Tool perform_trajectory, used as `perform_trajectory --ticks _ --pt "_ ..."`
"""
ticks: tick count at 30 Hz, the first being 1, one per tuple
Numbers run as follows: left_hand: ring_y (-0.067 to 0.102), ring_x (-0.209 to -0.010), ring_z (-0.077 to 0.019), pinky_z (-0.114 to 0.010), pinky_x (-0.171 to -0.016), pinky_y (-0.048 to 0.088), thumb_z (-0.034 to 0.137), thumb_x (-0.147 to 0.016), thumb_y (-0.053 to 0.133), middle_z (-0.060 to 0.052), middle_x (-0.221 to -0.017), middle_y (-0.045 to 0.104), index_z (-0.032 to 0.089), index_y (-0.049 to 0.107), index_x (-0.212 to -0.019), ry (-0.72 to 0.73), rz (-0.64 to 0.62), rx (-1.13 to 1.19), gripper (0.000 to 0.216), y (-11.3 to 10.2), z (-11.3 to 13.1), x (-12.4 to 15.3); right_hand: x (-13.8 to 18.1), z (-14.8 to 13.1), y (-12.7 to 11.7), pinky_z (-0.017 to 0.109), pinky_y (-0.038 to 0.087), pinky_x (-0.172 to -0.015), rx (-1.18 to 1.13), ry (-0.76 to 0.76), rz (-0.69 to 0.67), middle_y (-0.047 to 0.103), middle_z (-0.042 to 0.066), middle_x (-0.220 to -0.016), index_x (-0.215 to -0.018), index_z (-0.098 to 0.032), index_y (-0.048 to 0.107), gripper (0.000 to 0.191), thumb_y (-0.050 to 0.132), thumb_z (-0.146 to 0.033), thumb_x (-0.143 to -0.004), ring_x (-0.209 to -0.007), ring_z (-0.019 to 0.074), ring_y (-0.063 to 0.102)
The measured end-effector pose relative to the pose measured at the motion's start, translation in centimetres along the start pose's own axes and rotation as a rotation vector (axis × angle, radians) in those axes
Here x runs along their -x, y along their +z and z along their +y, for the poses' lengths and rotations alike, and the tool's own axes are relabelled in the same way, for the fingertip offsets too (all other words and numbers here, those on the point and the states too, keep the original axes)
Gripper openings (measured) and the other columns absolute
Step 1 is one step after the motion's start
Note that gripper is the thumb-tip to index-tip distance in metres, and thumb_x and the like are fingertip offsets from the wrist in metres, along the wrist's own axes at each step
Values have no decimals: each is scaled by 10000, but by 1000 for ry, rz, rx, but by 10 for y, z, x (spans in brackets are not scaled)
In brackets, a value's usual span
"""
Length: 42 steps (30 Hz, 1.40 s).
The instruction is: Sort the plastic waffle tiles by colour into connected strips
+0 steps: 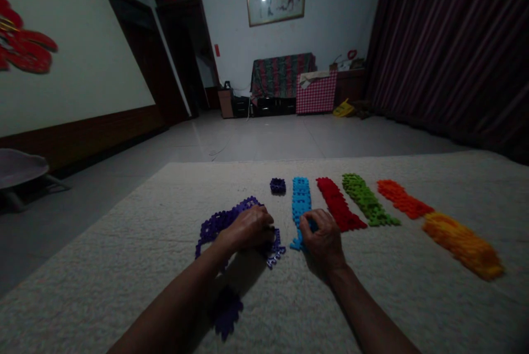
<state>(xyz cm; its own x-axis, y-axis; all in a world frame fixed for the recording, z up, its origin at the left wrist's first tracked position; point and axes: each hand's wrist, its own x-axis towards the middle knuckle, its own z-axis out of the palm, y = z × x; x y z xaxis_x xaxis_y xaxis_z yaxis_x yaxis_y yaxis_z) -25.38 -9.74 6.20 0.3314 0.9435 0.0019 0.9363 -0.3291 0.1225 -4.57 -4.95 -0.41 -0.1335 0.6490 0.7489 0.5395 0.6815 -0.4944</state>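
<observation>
My left hand [252, 225] is curled down over the purple interlocking toy pieces [219, 223], its fingertips closed at a piece partly hidden beneath them. Several purple pieces lie in a loose pile to its left, and one flat purple piece with a toothed edge [227, 312] lies nearer, below the forearm. My right hand [323, 233] rests at the near end of a row of light blue interlocking pieces [301, 200]. Its thumb and fingers are pinched together; a bit of blue shows at them, but I cannot tell whether it is held. A small dark purple stack [278, 186] stands beyond my hands.
Rows of red [339, 205], green [367, 200], orange [403, 200] and yellow-orange pieces [463, 244] lie to the right on the pale textured mat [136, 244]. Tiled floor [231, 136] stretches behind it. A low stool [22, 169] stands at left, and a long curtain [450, 45] hangs at right.
</observation>
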Motion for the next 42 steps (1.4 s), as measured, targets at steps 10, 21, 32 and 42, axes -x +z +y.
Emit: perform_trajectory --ticks 10,21,32,42 --pt "638 -889 -223 -325 -779 501 180 -772 586 -99 -925 691 174 700 -842 -154 93 86 134 11 -2 -9 1 3 2 319 419 -750 15 0 -7 629 25 -753 -749 -209 595 136 554 -236 -875 -755 189 570" --pt "603 -888 -166 -288 -793 490 156 -849 524 -50 -978 624 195 617 -902 -194 281 81 114 26 -13 -21 0 1 0 318 424 -734 4 -10 8 629 21 -735 -726 -212 580 151 550 -246 -871 -738 185 575" --pt "528 -1180 -255 -392 -1010 445 306 -805 666 -76 -1301 591 231 560 -1228 23 177 104 443 13 -27 -13 -1 1 0 318 430 -728 -8 9 18 630 24 -729 -718 -215 585 158 545 -250 -866 -737 186 577" --pt "577 -1089 -230 -363 -986 447 265 -793 639 -49 -1145 674 245 649 -1104 48 78 168 312 20 -31 -21 0 1 1 313 429 -724 5 2 15 627 24 -732 -721 -216 582 155 544 -253 -866 -737 185 573"
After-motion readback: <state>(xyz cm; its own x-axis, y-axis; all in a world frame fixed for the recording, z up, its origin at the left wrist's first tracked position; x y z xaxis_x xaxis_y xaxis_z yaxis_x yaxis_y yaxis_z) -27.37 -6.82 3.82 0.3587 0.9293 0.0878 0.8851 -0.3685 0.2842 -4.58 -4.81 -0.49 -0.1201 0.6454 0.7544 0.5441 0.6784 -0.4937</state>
